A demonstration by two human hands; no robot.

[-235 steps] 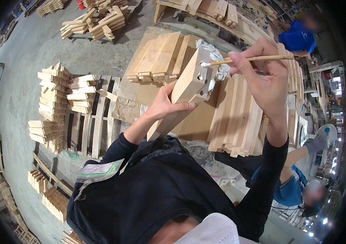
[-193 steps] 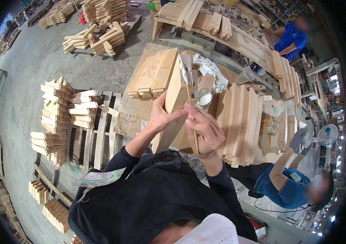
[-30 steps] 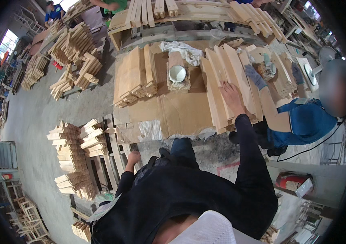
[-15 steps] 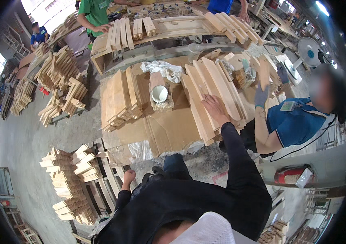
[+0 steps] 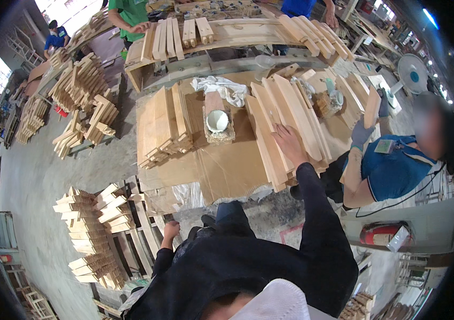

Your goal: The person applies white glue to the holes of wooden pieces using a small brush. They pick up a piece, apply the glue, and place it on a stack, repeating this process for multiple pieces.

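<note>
My right hand (image 5: pixel 289 144) lies on a stack of pale wooden boards (image 5: pixel 297 114) on the right of the cardboard-covered table (image 5: pixel 224 168). Its fingers are stretched out over the wood, not wrapped round a board. Down by my left side, my left hand (image 5: pixel 171 230) is closed, away from the table; whatever may be inside the fingers is hidden. Between that stack and a second stack of boards (image 5: pixel 160 128) on the left stands a white-lined cup (image 5: pixel 217 121) in a wooden holder. A crumpled white cloth (image 5: pixel 221 89) lies behind the cup.
At the right, a gloved co-worker (image 5: pixel 392 165) holds a wooden piece (image 5: pixel 372 106). Stacked wood pieces (image 5: pixel 85 229) rest on a pallet at lower left. Beyond the table is a bench (image 5: pixel 237 34) with more boards and people behind it. A fan (image 5: pixel 412 74) stands far right.
The view has shifted slightly, so the table appears a little further right. My right hand stays on the boards. The co-worker's wooden piece has tilted and moved to the right.
</note>
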